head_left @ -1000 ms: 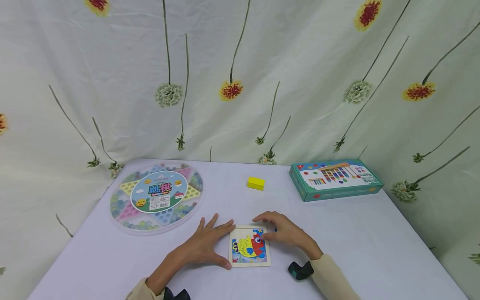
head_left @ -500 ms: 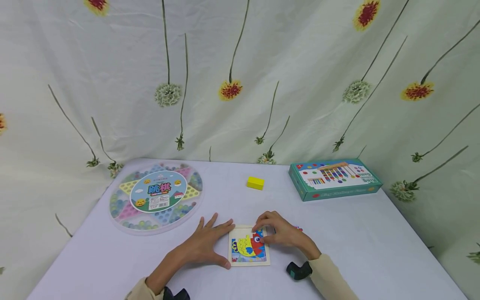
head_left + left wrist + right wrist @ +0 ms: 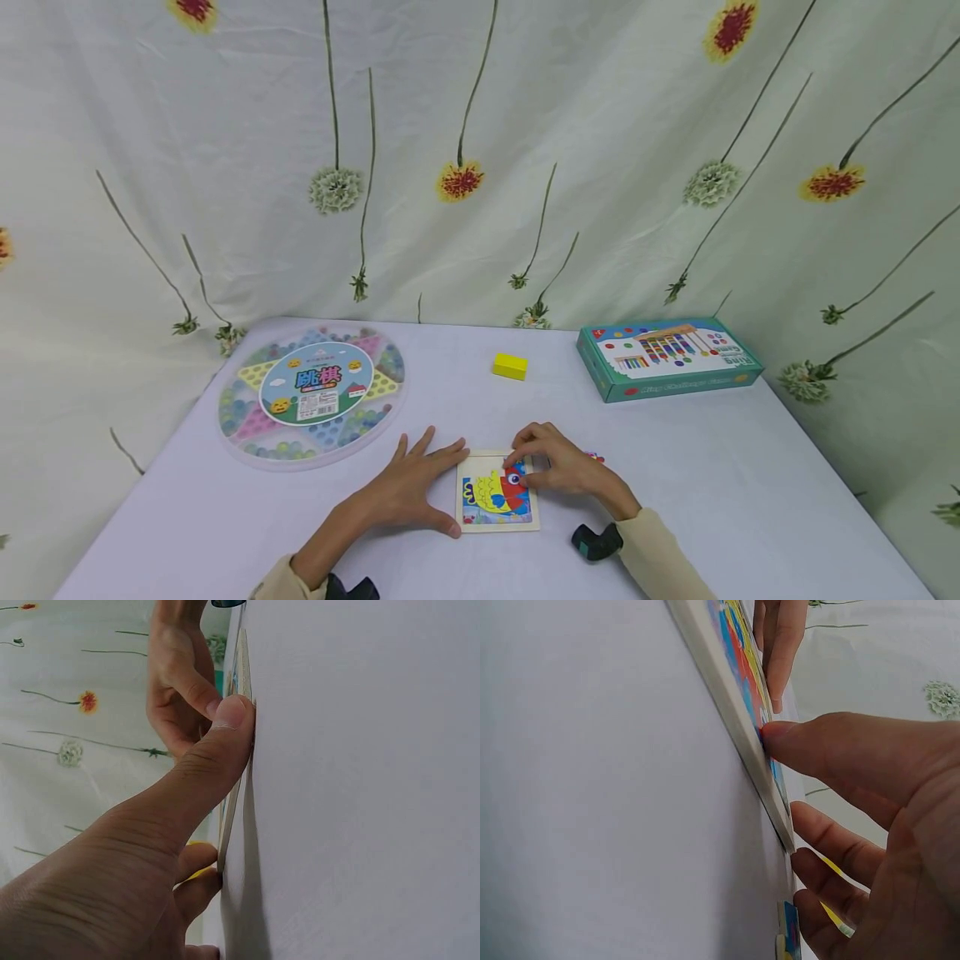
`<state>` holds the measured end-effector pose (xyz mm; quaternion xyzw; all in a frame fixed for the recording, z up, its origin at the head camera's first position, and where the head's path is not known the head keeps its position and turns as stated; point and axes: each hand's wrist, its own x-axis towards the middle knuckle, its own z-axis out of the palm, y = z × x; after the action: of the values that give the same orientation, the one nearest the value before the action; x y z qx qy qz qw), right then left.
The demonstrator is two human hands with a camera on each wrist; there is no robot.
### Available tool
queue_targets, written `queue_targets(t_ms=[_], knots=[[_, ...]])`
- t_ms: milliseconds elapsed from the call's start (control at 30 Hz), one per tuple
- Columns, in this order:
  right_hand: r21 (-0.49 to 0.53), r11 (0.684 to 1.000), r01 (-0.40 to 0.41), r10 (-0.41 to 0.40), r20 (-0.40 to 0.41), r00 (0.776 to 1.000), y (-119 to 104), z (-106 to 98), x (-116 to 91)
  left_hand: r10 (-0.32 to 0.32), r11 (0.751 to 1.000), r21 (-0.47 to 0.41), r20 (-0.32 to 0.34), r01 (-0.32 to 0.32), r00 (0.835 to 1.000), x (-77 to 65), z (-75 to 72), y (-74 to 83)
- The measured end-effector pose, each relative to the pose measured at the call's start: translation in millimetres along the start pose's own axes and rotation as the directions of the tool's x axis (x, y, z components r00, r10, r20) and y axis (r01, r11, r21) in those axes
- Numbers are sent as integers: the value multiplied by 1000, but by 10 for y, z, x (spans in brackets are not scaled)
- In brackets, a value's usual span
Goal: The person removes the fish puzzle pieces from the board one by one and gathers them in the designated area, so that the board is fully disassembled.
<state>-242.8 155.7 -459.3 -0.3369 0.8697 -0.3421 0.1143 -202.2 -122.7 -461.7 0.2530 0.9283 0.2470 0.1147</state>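
A square wooden jigsaw puzzle (image 3: 491,496) with a yellow and red fish picture lies in a pale frame on the table. My left hand (image 3: 416,487) is spread along its left side, thumb at the near corner and fingertips at the far corner. Over the upper right part of the picture, my right hand (image 3: 558,462) pinches a puzzle piece (image 3: 513,471) with thumb and bent index finger; the fingers partly hide it. In the right wrist view, the thumb (image 3: 787,741) presses on the picture close to the frame's edge.
Loose pieces (image 3: 788,922) lie beside the frame, behind my right hand. A yellow block (image 3: 510,367) sits farther back. At the back left is a round Chinese checkers set (image 3: 315,392), at the back right a green game box (image 3: 671,358). A flowered cloth hangs behind.
My right fingers have come inward from beyond the frame's upper right corner onto the picture, closing towards the thumb. A loose piece now shows behind that hand. My left hand stays put.
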Motion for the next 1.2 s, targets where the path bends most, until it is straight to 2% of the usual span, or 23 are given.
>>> queue_targets(t_ms=[200,433,1200], knots=[[-8,998,66,-66,-19,998,7,1,-11,1,1000,1,0,-1,1000,-1,3,-14],[24,999,-30,30,2,1000,0,-1,-5,13,1000,6,-3,-13,1000,7,10,-20],[97,995,-25,24,6,1000,32,-16,-3,29,1000,0,-26,-29,999,0,0,1]])
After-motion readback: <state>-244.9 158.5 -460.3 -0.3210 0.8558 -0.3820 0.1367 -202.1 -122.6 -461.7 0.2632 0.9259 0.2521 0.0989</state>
